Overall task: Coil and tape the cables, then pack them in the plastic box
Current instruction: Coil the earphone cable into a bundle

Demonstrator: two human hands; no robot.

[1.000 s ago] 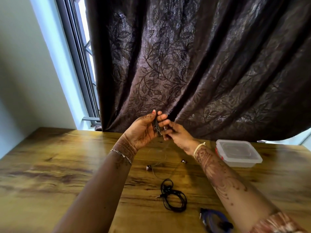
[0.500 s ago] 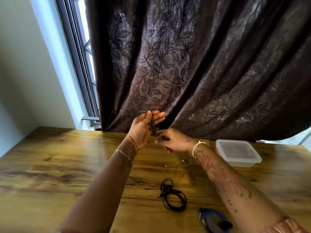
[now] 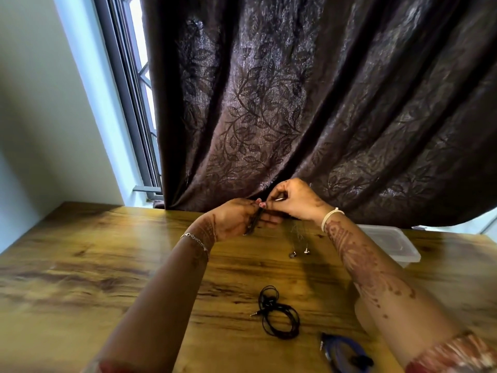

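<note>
Earphone cable (image 3: 252, 224): coil near upright in our gripping left hand (image 3: 234, 220); right hand (image 3: 295, 201) (touching, just above) pinches its loose length.

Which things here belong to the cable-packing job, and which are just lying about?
In the job: earphone cable, gripped by left hand and pinched by right hand; black coiled cable; blue cable; plastic box.
Just there: curtain; window; wooden table.
</note>
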